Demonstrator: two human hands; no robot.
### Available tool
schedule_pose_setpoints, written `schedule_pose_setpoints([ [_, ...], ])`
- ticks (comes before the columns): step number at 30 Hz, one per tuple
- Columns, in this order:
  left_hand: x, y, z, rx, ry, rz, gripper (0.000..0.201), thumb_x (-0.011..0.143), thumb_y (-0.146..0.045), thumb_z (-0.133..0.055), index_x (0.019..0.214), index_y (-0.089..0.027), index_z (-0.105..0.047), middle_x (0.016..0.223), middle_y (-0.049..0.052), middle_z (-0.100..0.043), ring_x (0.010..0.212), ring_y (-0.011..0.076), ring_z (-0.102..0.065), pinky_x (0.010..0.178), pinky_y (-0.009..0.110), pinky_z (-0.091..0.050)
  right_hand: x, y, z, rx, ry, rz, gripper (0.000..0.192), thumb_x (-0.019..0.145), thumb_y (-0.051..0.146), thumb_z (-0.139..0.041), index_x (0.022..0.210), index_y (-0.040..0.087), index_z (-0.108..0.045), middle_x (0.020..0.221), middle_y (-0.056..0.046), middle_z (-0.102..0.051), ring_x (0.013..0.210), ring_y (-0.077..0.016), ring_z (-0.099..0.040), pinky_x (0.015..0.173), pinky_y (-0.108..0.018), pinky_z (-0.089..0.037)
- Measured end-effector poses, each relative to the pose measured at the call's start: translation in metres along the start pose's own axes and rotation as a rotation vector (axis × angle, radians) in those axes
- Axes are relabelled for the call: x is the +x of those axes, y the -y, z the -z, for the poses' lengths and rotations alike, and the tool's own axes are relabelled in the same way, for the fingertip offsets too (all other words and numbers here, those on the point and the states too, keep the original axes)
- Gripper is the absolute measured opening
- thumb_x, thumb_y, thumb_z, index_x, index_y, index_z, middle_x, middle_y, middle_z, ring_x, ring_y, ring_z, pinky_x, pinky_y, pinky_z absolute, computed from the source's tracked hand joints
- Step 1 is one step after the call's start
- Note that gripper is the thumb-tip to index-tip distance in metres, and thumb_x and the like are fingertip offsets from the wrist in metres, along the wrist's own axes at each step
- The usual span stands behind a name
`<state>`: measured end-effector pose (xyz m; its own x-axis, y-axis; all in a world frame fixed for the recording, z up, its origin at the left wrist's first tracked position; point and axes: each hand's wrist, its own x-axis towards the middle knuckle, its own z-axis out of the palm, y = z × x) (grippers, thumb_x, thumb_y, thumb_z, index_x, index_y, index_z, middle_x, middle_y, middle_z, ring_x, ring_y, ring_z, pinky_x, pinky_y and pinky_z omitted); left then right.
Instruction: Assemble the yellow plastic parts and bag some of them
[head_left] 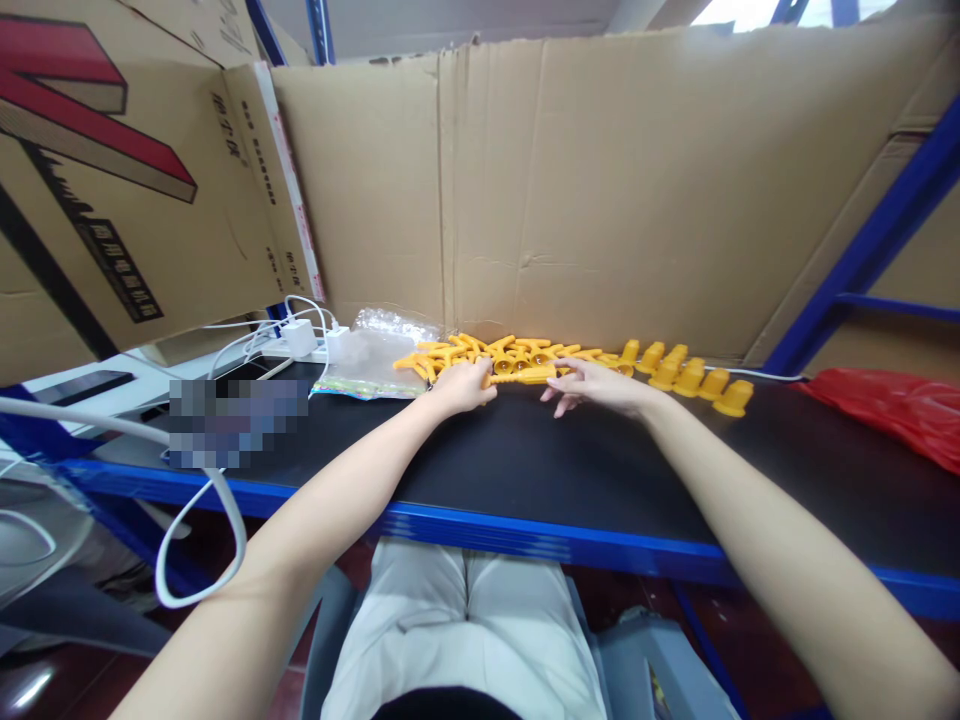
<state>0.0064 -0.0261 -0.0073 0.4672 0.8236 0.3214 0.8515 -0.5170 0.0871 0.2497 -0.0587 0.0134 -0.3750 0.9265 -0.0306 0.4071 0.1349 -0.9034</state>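
Observation:
My left hand [463, 386] is closed on the left end of a long yellow plastic piece [529, 375], held level just above the black shelf top [525, 460]. At the piece's other end is my right hand [594, 386], with its thumb and index finger pinching the tip and the other fingers hanging loose below. Right behind both hands lies a heap of yellow branched plastic parts [469, 350], partly hidden by them. Several yellow cup-shaped pieces [688, 377] stand upside down in loose rows to the right of my right hand.
A clear plastic bag [367, 355] lies left of the heap, near white chargers [300, 338] with cables. A blurred-out object [238, 422] is at the left. A red plastic bag [885, 405] lies far right. Cardboard [600, 200] walls the back; a blue rail [525, 538] edges the front.

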Motion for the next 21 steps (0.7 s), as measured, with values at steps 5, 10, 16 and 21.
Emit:
schedule_pose_setpoints([
  [5, -0.0019, -0.0017, 0.0033, -0.014, -0.014, -0.009, 0.028, 0.080, -0.041, -0.047, 0.098, -0.019, -0.052, 0.089, 0.008, -0.065, 0.084, 0.0237, -0.062, 0.072, 0.033, -0.046, 0.0007, 0.0019, -0.0050, -0.025, -0.010, 0.024, 0.029, 0.088, 0.042, -0.049, 0.097, 0.015, -0.046, 0.081, -0.011, -0.070, 0.055, -0.0142, -0.065, 0.056, -0.025, -0.051],
  [10, -0.0038, -0.0036, 0.0056, -0.057, -0.012, -0.044, 0.033, 0.081, -0.050, -0.046, 0.094, -0.019, -0.052, 0.089, 0.007, -0.065, 0.083, 0.0228, -0.062, 0.071, 0.032, -0.046, 0.0052, 0.0008, -0.0075, -0.044, -0.104, -0.036, 0.041, 0.088, 0.055, -0.042, 0.082, 0.015, -0.048, 0.062, -0.009, -0.067, 0.042, -0.0135, -0.059, 0.042, -0.022, -0.043],
  [16, -0.0022, -0.0020, 0.0033, -0.093, -0.013, -0.050, 0.038, 0.080, -0.055, -0.046, 0.092, -0.019, -0.053, 0.086, 0.007, -0.065, 0.080, 0.0232, -0.062, 0.069, 0.032, -0.046, 0.0040, -0.0004, -0.0048, -0.036, -0.102, -0.013, 0.040, 0.087, 0.049, -0.049, 0.105, 0.014, -0.051, 0.083, -0.011, -0.070, 0.053, -0.0130, -0.064, 0.049, -0.022, -0.049],
  [21, -0.0029, -0.0024, 0.0038, -0.109, -0.020, -0.064, 0.041, 0.082, -0.058, -0.041, 0.089, -0.019, -0.052, 0.084, 0.006, -0.065, 0.079, 0.0224, -0.062, 0.067, 0.031, -0.045, 0.0026, -0.0002, -0.0049, -0.015, -0.079, 0.026, 0.052, 0.087, 0.036, -0.054, 0.130, 0.014, -0.034, 0.096, -0.012, -0.069, 0.060, -0.0137, -0.066, 0.059, -0.026, -0.053],
])
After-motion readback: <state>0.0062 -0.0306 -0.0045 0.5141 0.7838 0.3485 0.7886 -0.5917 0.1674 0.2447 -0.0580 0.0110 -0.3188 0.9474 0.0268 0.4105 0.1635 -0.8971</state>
